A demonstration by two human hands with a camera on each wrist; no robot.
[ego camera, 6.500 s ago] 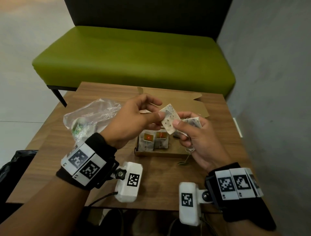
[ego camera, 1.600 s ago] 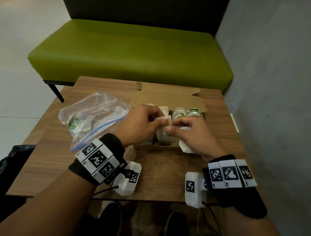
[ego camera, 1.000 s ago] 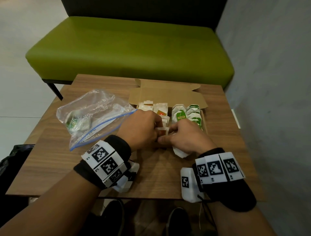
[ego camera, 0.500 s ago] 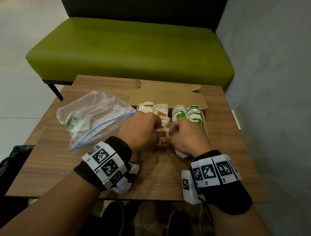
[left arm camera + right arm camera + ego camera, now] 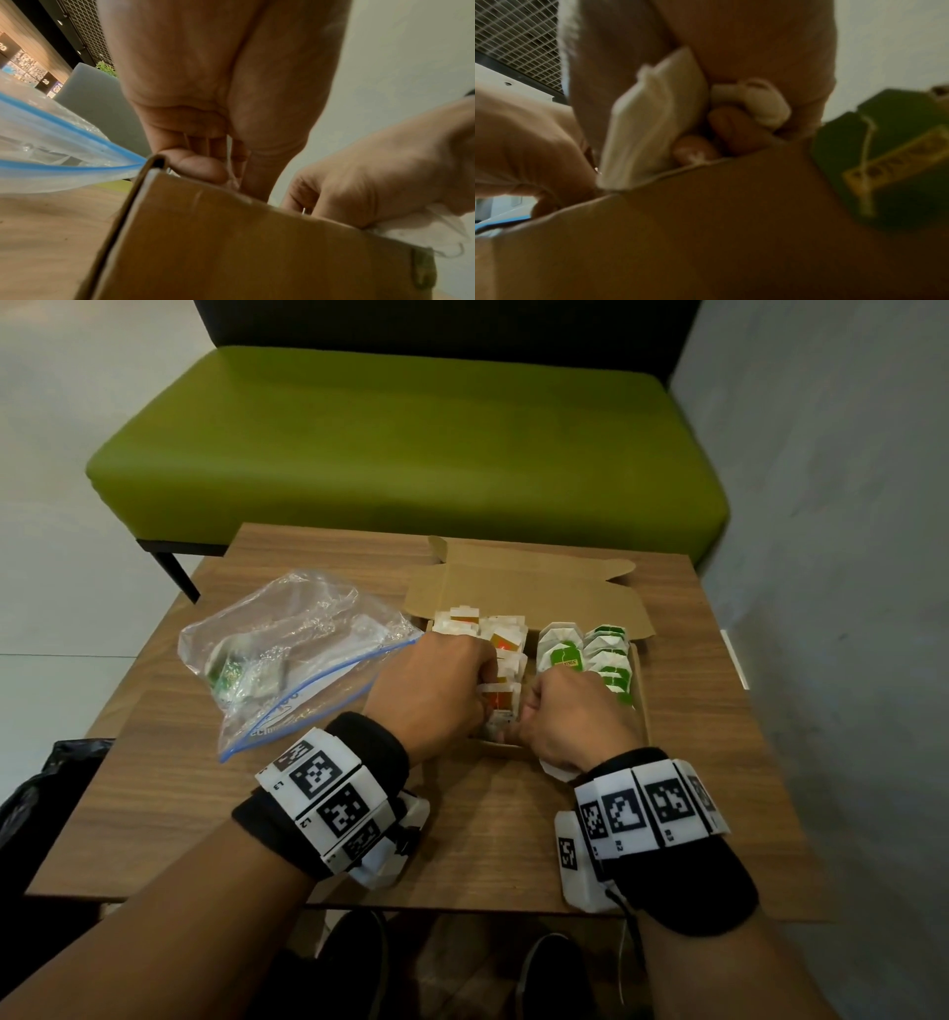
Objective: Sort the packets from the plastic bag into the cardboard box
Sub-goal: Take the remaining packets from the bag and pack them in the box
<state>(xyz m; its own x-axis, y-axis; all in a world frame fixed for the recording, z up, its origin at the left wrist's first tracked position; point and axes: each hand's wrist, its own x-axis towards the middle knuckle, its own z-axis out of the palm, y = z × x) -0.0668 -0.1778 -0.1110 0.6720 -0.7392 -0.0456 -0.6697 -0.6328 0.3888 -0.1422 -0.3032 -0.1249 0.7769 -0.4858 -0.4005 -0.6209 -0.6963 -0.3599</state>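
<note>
Both hands are working inside the cardboard box [image 5: 642, 706], the left hand [image 5: 431, 695] and right hand [image 5: 575, 716] together pinching an orange-tagged packet [image 5: 500, 706], the right also clutching white packets [image 5: 652, 121].

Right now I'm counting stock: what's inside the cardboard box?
Cardboard box: orange-tagged packets left, green-tagged packets right. Both hands cover the near part.

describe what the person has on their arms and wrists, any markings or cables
Both forearms are bare, with no sleeves. Each wrist wears a wide black fabric band carrying a row of white plates printed with black square codes and small labels. A white camera block bearing its own code tag hangs under the right wrist, with a thin black cable trailing from it. The left wrist's block is mostly hidden.
</note>
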